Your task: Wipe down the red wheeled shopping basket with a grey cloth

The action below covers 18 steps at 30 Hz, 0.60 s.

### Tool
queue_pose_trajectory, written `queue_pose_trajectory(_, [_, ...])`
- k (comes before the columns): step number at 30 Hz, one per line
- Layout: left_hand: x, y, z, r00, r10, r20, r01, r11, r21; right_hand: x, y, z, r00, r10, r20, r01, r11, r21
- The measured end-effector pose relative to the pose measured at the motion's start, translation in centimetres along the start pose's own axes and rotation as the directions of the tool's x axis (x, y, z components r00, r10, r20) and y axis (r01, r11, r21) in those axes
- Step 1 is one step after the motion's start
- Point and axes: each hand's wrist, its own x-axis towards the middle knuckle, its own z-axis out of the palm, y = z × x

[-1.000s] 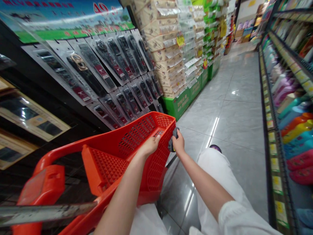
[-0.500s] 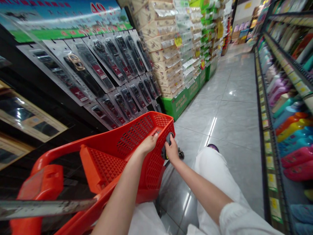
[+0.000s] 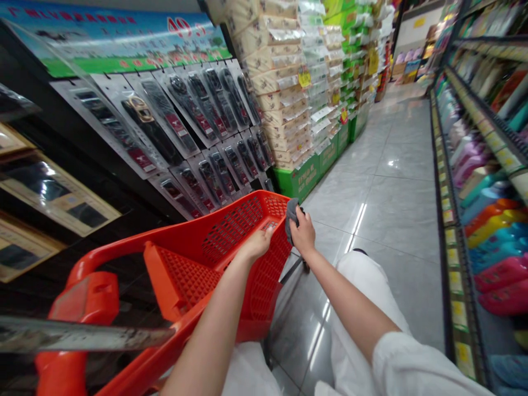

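A red plastic shopping cart [image 3: 231,212] with grid walls stands in front of me, its far end pointing up the aisle. My left hand [image 3: 256,245] is closed over the cart's near side rim, thumb on top and the other fingers hidden behind the wall. In my right hand [image 3: 304,231] is a grey cloth [image 3: 291,213], pressed to the outside of the cart's far right corner at rim height. A red folding flap [image 3: 159,283] sits inside the cart near its handle [image 3: 78,330].
Packaged belts [image 3: 152,124] hang on the left rack, above boxed goods [image 3: 53,192]. Stacked cartons [image 3: 282,93] line the aisle beyond. Shelves of coloured bottles [image 3: 495,236] run along the right. Grey tiled floor [image 3: 396,203] lies between; my white-trousered knee [image 3: 363,275] is beside the cart.
My right hand has moved up with the cloth, from the outer wall of the cart to its far corner by the rim. The left hand keeps its hold on the side rim.
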Motion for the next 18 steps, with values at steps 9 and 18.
queue_pose_trajectory(9, [-8.2, 0.3, -2.6, 0.996, -0.085, -0.017, 0.084, 0.889, 0.451, -1.9, -3.8, -3.2, 0.918, -0.218, 0.331, 0.31, 0.916, -0.255])
queue_pose_trajectory(18, [-14.1, 0.4, -3.7, 0.991, -0.099, -0.094, 0.137, 0.715, 0.685, -2.5, -5.1, -4.1, 0.908, -0.195, 0.37, 0.339, 0.86, -0.38])
